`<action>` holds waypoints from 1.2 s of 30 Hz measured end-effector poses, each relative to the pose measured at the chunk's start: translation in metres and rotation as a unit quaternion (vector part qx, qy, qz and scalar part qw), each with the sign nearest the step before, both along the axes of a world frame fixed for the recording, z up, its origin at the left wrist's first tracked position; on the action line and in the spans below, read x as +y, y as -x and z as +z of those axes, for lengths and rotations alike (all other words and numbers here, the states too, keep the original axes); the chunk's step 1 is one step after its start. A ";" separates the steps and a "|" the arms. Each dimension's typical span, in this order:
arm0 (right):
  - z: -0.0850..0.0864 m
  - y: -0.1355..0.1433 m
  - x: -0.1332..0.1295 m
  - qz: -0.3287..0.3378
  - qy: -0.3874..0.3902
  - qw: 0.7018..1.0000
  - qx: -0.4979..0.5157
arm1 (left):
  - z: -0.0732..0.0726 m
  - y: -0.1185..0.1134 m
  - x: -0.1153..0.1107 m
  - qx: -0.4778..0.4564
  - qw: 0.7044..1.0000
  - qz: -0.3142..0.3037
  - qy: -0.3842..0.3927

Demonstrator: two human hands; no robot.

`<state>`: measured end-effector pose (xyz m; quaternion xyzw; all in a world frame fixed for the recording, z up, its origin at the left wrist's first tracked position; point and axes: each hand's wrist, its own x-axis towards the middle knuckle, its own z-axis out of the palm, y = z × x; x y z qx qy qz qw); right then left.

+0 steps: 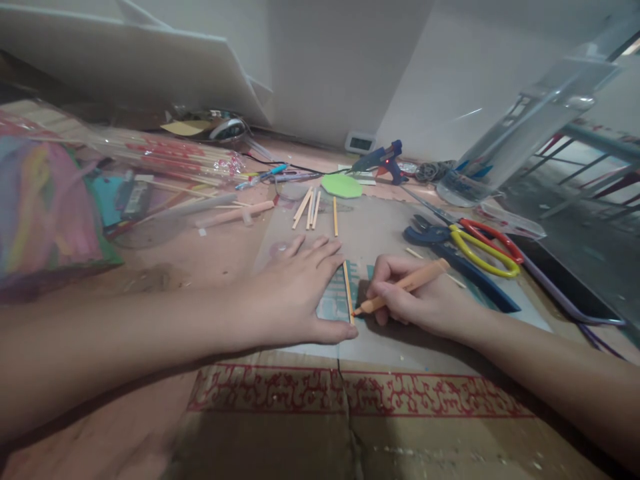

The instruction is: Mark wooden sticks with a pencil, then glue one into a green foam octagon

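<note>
My left hand [305,290] lies spread on the work sheet, with its thumb and a fingertip against the two ends of a thin wooden stick [347,287]. In my right hand [410,293] is an orange marker [417,277], its tip touching the lower part of that stick. Beneath is a pale sheet [300,349] with blue-green printing. Beyond my left hand lie several short sticks [313,208], and one more stick [335,217] sits apart from them, near a green paper piece [341,186].
Pliers [465,267], scissors [485,247] and a phone [565,280] lie at the right. Behind are a blue glue gun [380,160] and a clear container [515,133]. Bagged skewers [165,153] and a bag of coloured strips [45,207] fill the left.
</note>
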<state>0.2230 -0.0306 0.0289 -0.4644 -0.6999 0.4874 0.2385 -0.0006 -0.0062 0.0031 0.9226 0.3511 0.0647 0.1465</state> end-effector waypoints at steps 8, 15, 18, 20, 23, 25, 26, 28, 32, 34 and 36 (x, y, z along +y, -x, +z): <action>0.000 -0.003 -0.002 0.050 0.018 0.999 -0.002 | 0.002 0.000 -0.001 0.020 1.000 0.005 -0.002; 0.000 -0.002 -0.003 0.042 0.027 0.999 -0.005 | -0.001 0.003 -0.003 0.012 1.000 0.012 0.002; 0.000 -0.001 -0.002 0.046 0.025 0.999 -0.003 | -0.001 0.003 -0.004 0.013 1.000 0.017 0.001; 0.000 0.000 -0.002 0.045 0.024 0.999 -0.001 | 0.000 0.002 -0.004 0.016 1.000 0.016 0.000; 0.001 0.000 -0.003 0.044 0.022 0.999 0.004 | 0.001 0.000 -0.004 0.025 1.000 0.014 0.004; 0.001 0.001 -0.003 0.039 0.024 0.999 0.009 | 0.002 -0.001 -0.004 0.032 0.999 0.014 0.010; 0.001 0.001 -0.003 0.036 0.027 0.999 0.011 | 0.002 -0.002 -0.004 0.034 0.999 0.016 0.010; 0.000 0.001 -0.003 0.032 0.028 0.999 0.019 | 0.002 -0.003 -0.004 0.032 0.999 0.015 0.003; -0.003 0.002 -0.002 0.021 0.013 0.999 0.035 | 0.002 -0.003 -0.004 0.028 1.000 0.011 -0.005; -0.003 0.002 -0.001 0.005 0.004 0.999 0.034 | 0.002 -0.003 -0.004 0.032 0.999 0.011 -0.001; -0.003 0.002 -0.001 -0.004 -0.001 1.000 0.028 | 0.002 -0.003 -0.003 0.037 0.999 0.012 0.002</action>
